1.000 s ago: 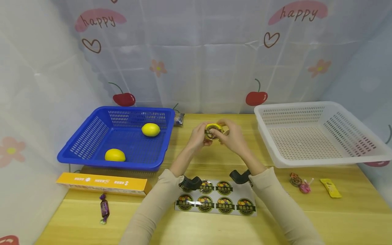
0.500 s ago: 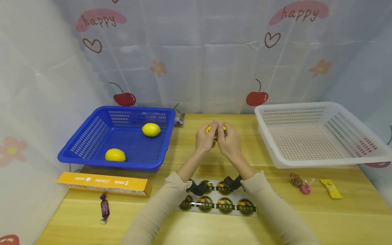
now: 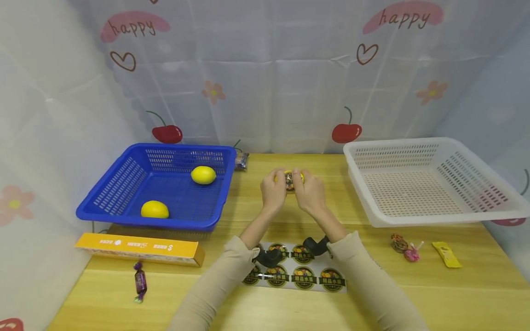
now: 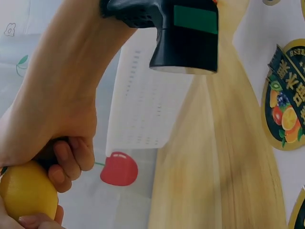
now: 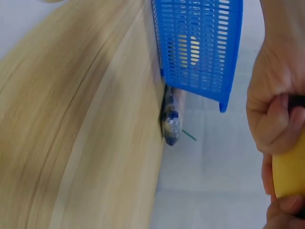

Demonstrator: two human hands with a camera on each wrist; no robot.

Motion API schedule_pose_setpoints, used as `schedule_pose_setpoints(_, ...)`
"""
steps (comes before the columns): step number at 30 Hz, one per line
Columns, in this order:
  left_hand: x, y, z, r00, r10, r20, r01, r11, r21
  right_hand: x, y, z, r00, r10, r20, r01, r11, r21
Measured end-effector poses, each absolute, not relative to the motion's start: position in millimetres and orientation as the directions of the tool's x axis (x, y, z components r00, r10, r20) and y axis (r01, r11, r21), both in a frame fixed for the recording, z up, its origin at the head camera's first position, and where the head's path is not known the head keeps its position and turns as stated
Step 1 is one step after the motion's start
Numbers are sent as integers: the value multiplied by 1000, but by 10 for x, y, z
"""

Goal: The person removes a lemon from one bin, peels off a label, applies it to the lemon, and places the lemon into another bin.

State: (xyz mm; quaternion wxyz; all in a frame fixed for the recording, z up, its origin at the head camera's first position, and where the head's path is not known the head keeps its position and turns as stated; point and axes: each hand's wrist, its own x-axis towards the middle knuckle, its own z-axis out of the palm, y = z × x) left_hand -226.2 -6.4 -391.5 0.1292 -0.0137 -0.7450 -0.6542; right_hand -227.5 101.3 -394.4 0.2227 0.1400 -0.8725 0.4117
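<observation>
Both hands hold one yellow lemon (image 3: 288,176) above the middle of the wooden table (image 3: 265,303). My left hand (image 3: 273,189) grips its left side, and my right hand (image 3: 308,192) grips its right side. A round dark sticker shows on the lemon between the thumbs. The left wrist view shows the lemon (image 4: 25,190) under curled fingers (image 4: 71,162). In the right wrist view, part of the lemon (image 5: 288,169) sits inside the curled right hand. A sticker sheet (image 3: 296,274) with several round fruit labels lies near my forearms.
A blue basket (image 3: 124,202) at the left holds two lemons (image 3: 203,174) (image 3: 154,209). A white basket (image 3: 455,151) stands at the right. An orange box (image 3: 136,248) and a wrapped candy (image 3: 140,281) lie front left; small candies (image 3: 406,247) and a yellow packet (image 3: 446,254) lie front right.
Both hands have closed in round the lemon and turned it, so the sticker face is mostly covered now. The forearms drew closer together.
</observation>
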Motion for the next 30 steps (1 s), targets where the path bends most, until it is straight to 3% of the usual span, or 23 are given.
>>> schedule_pose_setpoints(4, -2268, -121, -3911, -978, -99, 184, 165, 170, 972, -2279, 1093, -3945, -884, -139, 446, -439, 573, -692)
schedule_pose_setpoints(7, -2292, -197, -3887, -987, -14, 159, 149, 266, 952, -2275, 1178, -3901, -918, -222, 329, -396, 529, -750)
schedule_pose_setpoints(11, -2341, -301, -3810, -978, 157, 140, 192, 395, 898, -2267, 1275, -3811, -939, -322, 120, -234, 344, -909)
schedule_pose_setpoints(14, -2358, -346, -3734, -968, 215, 130, 212, 420, 882, -2262, 1312, -3771, -928, -373, 3, -76, 180, -981)
schedule_pose_setpoints(17, -2362, -365, -3684, -977, 179, 119, 182, 399, 899, -2261, 1327, -3760, -916, -395, -71, 48, 67, -997)
schedule_pose_setpoints(24, -2333, -350, -3710, -995, -29, 95, 91, 127, 988, -2275, 1308, -3743, -896, -419, -146, 270, -253, -929)
schedule_pose_setpoints(27, -2294, -301, -3761, -990, -15, 141, 138, 141, 980, -2260, 1265, -3721, -913, -392, -112, 251, -323, -912)
schedule_pose_setpoints(30, -2256, -230, -3815, -972, -4, 233, 228, 196, 954, -2218, 1197, -3690, -943, -327, -55, 149, -272, -951)
